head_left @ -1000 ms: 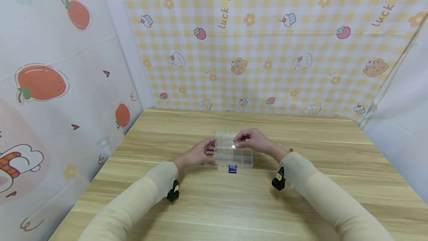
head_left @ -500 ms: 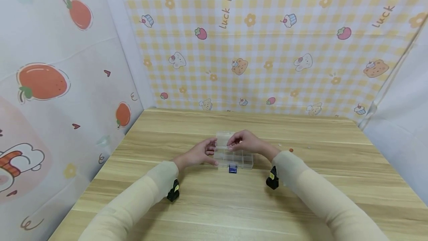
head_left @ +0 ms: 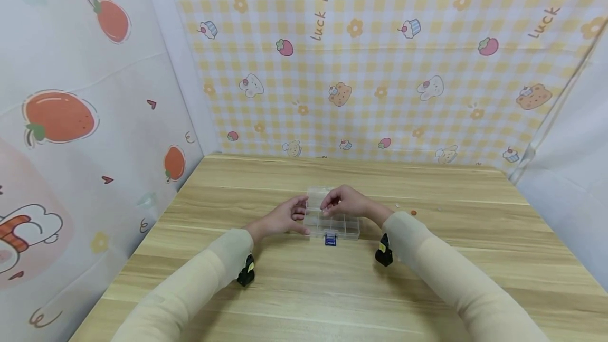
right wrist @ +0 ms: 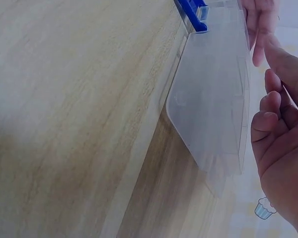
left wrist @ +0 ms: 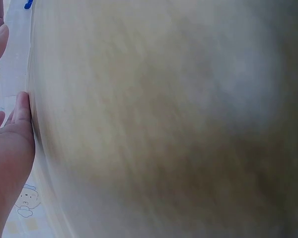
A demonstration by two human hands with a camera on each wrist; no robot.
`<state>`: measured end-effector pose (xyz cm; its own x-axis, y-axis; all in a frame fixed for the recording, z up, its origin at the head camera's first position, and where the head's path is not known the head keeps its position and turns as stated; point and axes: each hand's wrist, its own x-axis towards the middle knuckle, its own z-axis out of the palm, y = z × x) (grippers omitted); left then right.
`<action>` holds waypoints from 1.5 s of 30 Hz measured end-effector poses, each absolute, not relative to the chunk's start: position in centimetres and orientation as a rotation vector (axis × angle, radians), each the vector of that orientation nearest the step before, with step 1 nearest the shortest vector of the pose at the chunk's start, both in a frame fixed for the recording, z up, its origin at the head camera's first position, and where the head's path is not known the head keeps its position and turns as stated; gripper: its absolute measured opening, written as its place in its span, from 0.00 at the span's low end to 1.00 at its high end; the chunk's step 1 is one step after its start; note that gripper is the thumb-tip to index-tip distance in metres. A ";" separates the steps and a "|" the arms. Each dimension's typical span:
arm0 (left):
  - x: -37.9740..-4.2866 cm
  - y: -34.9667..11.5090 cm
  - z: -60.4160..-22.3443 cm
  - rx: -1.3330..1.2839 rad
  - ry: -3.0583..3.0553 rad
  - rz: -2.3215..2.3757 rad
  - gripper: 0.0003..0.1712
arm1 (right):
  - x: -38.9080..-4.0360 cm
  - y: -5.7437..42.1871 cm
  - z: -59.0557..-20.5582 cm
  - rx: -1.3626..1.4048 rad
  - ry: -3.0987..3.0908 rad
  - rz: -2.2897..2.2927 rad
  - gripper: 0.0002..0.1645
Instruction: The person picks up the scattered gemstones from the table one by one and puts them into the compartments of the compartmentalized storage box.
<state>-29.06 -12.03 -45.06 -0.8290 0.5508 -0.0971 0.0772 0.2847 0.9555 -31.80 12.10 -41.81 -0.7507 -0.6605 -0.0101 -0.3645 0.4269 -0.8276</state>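
A clear plastic compartment box (head_left: pixel 351 228) with a blue latch (head_left: pixel 330 239) stands with its lid (head_left: pixel 314 192) raised at the back. My left hand (head_left: pixel 283 217) lies along the box's left side, thumb at the front corner and fingers spread by the back. Over the compartments, my right hand (head_left: pixel 350 202) pinches a small pale piece, mostly hidden by the fingertips. In the right wrist view the thumb and index fingertip of this hand (right wrist: pixel 283 129) come together above the box rim. The left wrist view shows the left thumb against the box side (left wrist: pixel 21 54).
A small orange-brown piece (head_left: pixel 414 212) lies on the wooden table (head_left: pixel 304 289) to the right of the box, with tiny pale pieces (head_left: pixel 397 205) close by. Patterned cloth (head_left: pixel 380 67) hangs behind the table and along its sides.
My right hand has moved left and slightly down over the box, uncovering a pale piece on the table. My left hand and the box have stayed in place.
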 end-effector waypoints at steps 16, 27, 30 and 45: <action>-29.0 -12.0 -44.9 0.555 2.151 1.557 0.57 | -32.1 11.9 -41.8 -0.911 2.363 -1.182 0.08; -28.8 -12.1 -44.7 0.552 2.141 1.564 0.57 | -32.2 11.8 -42.2 -0.904 2.369 -1.162 0.06; -28.9 -12.1 -44.7 0.554 2.139 1.562 0.57 | -32.3 11.7 -42.2 -0.892 2.370 -1.159 0.06; -28.9 -12.1 -44.8 0.546 2.131 1.559 0.57 | -32.2 11.8 -42.0 -0.905 2.382 -1.145 0.08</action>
